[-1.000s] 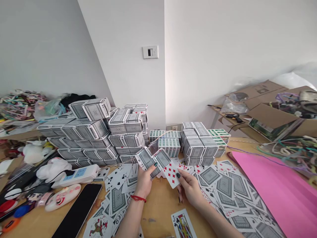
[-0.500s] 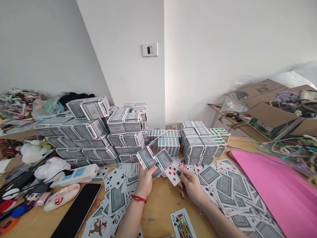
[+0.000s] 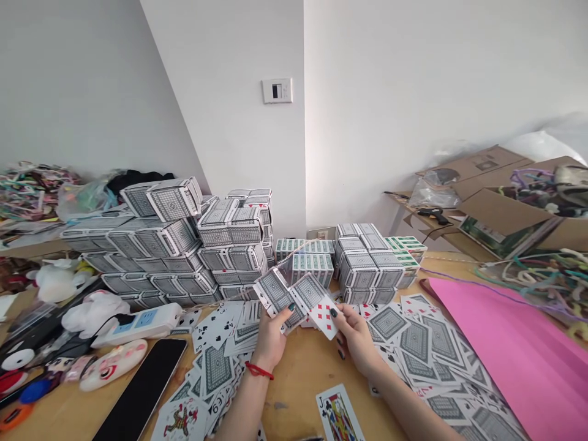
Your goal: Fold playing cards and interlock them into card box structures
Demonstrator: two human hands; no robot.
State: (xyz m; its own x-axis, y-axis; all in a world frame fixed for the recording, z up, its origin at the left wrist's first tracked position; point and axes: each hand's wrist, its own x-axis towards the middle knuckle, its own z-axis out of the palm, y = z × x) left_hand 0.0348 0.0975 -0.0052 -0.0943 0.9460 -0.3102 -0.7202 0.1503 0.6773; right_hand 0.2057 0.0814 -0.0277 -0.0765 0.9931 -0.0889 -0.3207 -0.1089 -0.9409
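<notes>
Over the middle of the wooden table, my left hand [image 3: 272,337] grips playing cards [image 3: 275,291], backs up, with the thumb on top. My right hand [image 3: 357,340] pinches a face-up card with red diamonds [image 3: 324,317] at its right edge. Another back-up card [image 3: 309,295] overlaps the diamond card and reaches toward the left hand's cards. A jack of clubs [image 3: 340,413] lies face up on the table below the hands. Loose cards [image 3: 416,340] spread out at the right, and more loose cards [image 3: 218,367] lie by my left forearm, a joker [image 3: 181,421] among them.
Stacked blocks of cards [image 3: 156,239] rise at the back left, with another stack [image 3: 370,263] and green-white card boxes [image 3: 312,266] behind the hands. A phone [image 3: 142,389], a power strip [image 3: 142,323] and plush toys lie left. Pink sheet [image 3: 509,355] covers the right side.
The right hand has shifted slightly right and down. The diamond card has slid further under the back-up card, so less of its face shows.
</notes>
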